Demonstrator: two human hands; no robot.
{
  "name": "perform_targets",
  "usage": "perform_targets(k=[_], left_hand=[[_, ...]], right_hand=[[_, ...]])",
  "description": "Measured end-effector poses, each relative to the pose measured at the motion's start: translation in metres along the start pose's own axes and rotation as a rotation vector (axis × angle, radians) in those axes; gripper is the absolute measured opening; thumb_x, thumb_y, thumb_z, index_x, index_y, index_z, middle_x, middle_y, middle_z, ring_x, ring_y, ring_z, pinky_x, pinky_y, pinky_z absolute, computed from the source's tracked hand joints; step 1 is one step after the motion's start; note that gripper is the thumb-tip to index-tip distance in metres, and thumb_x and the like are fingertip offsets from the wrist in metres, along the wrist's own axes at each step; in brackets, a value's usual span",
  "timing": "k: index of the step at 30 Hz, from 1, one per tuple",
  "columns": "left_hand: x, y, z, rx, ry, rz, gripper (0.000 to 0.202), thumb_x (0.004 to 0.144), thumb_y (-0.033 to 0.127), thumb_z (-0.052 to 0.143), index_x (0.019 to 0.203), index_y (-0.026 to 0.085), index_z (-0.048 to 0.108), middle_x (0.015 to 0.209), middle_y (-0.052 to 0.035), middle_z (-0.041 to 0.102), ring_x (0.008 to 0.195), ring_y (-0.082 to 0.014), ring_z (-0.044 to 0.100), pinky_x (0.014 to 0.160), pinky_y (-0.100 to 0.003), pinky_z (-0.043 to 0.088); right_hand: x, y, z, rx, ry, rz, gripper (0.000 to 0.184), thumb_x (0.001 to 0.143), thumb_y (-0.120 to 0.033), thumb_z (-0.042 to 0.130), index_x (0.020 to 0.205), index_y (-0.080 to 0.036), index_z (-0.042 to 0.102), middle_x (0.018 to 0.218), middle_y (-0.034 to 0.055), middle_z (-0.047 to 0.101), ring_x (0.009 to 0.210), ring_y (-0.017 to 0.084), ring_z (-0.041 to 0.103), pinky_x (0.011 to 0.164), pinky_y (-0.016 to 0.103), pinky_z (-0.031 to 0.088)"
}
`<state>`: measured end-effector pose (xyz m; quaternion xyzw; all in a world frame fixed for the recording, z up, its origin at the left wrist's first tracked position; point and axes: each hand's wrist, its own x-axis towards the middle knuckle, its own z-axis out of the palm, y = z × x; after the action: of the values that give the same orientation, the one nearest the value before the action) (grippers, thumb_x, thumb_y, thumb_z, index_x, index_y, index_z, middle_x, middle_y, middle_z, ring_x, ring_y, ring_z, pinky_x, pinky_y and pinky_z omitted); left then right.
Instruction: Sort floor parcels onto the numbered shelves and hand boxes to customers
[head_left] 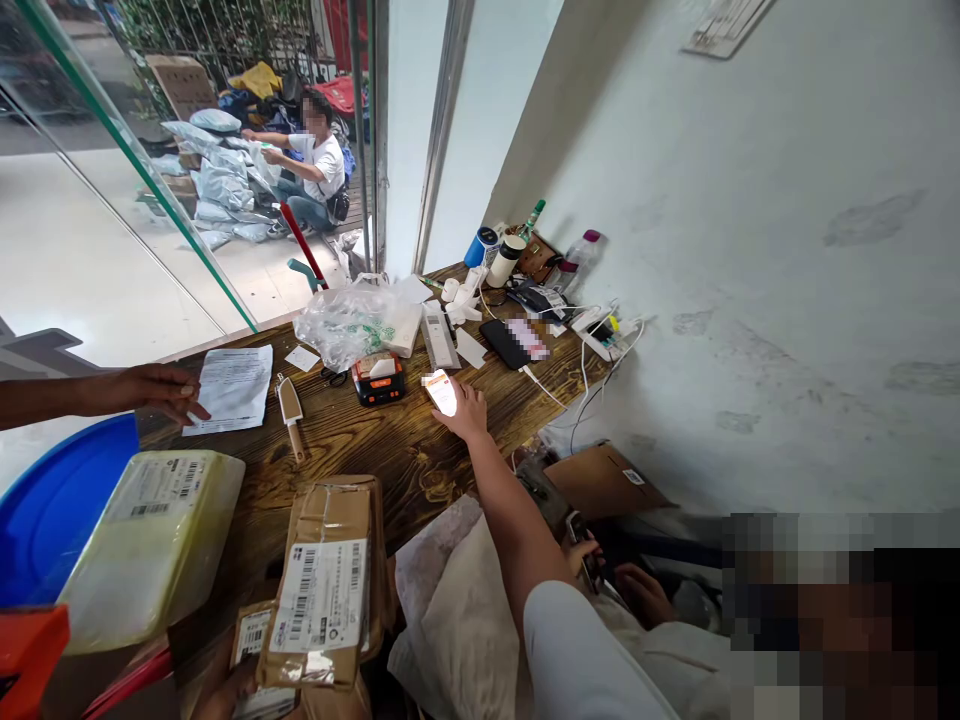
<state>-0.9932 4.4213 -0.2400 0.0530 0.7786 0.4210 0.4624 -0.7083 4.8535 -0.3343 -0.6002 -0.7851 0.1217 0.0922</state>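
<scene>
Left grip (161, 390) rests on paper (232, 385) on the counter (375, 440).
Its fingers lie spread and flat, and the paper runs rightward from them. The right grip (221, 690) is under a parcel (326, 585); I cannot tell its state.

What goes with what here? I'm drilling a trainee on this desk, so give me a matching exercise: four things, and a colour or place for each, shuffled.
1 printer
2 paper sheet
3 knife
4 power strip

a by the wall
b orange and black
c wooden handle
d printed, left of the knife

Pairs: 1-b; 2-d; 3-c; 4-a
</scene>
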Motion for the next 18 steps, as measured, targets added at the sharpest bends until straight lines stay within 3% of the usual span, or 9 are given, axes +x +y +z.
perform_targets(k=[4, 7, 9, 11, 14, 16, 18], left_hand=[[0.003, -0.002, -0.003, -0.026, -0.047, -0.014, 0.034, 0.048, 0.042, 0.077, 0.074, 0.027, 0.061, 0.100, -0.0027, 0.076, 0.117, -0.0397, 0.060, 0.105, -0.052, 0.046], [0.005, -0.002, -0.003, 0.010, -0.040, 0.014, 0.027, 0.047, 0.036, 0.072, 0.069, 0.027, 0.061, 0.094, -0.0021, 0.075, 0.108, -0.0382, 0.062, 0.094, -0.049, 0.050], [0.004, 0.000, 0.000, 0.042, 0.007, 0.034, 0.027, 0.046, 0.034, 0.068, 0.071, 0.026, 0.063, 0.085, -0.0022, 0.074, 0.098, -0.0367, 0.062, 0.088, -0.048, 0.050], [0.001, 0.004, 0.004, 0.057, 0.029, 0.066, 0.028, 0.046, 0.034, 0.065, 0.073, 0.025, 0.065, 0.079, -0.0019, 0.072, 0.091, -0.0334, 0.062, 0.085, -0.045, 0.049], [-0.001, 0.011, 0.011, 0.049, -0.010, 0.074, 0.033, 0.043, 0.030, 0.062, 0.076, 0.022, 0.065, 0.072, -0.0015, 0.069, 0.077, -0.0277, 0.060, 0.073, -0.038, 0.047], [-0.003, 0.011, 0.012, 0.053, 0.050, 0.043, 0.035, 0.040, 0.028, 0.060, 0.074, 0.021, 0.064, 0.065, -0.0011, 0.065, 0.066, -0.0246, 0.056, 0.064, -0.036, 0.044], [-0.010, 0.007, 0.010, 0.051, 0.157, 0.048, 0.034, 0.039, 0.027, 0.059, 0.073, 0.021, 0.060, 0.065, -0.0005, 0.063, 0.066, -0.0232, 0.055, 0.063, -0.034, 0.044]], right_hand=[[0.003, -0.006, -0.003, 0.045, 0.064, 0.004, 0.093, 0.080, -0.061, 0.065, 0.155, -0.018, 0.030, 0.142, 0.0199, 0.050, 0.122, 0.039, 0.046, 0.098, 0.050, 0.040], [-0.005, -0.021, -0.005, 0.176, 0.266, -0.059, 0.069, 0.088, -0.048, 0.057, 0.145, -0.011, 0.044, 0.137, 0.0225, 0.054, 0.126, 0.036, 0.046, 0.106, 0.052, 0.037], [-0.023, -0.039, -0.007, 0.419, 0.404, -0.031, 0.057, 0.090, -0.045, 0.051, 0.136, -0.011, 0.051, 0.129, 0.0216, 0.059, 0.119, 0.032, 0.052, 0.104, 0.050, 0.041], [-0.054, -0.064, -0.011, 0.782, 0.454, 0.104, 0.057, 0.090, -0.051, 0.048, 0.132, -0.013, 0.052, 0.118, 0.0186, 0.063, 0.103, 0.028, 0.060, 0.093, 0.046, 0.049], [-0.126, -0.104, -0.026, 1.241, 0.348, 0.284, 0.059, 0.089, -0.058, 0.048, 0.129, -0.015, 0.054, 0.109, 0.0132, 0.067, 0.089, 0.022, 0.065, 0.081, 0.040, 0.052], [-0.183, -0.129, -0.041, 1.383, 0.292, 0.296, 0.050, 0.091, -0.053, 0.050, 0.126, -0.018, 0.056, 0.111, 0.0107, 0.067, 0.092, 0.021, 0.065, 0.082, 0.037, 0.051], [-0.241, -0.150, -0.055, 1.432, 0.348, 0.329, 0.041, 0.092, -0.047, 0.054, 0.124, -0.021, 0.057, 0.113, 0.0087, 0.065, 0.098, 0.021, 0.063, 0.087, 0.038, 0.049]])
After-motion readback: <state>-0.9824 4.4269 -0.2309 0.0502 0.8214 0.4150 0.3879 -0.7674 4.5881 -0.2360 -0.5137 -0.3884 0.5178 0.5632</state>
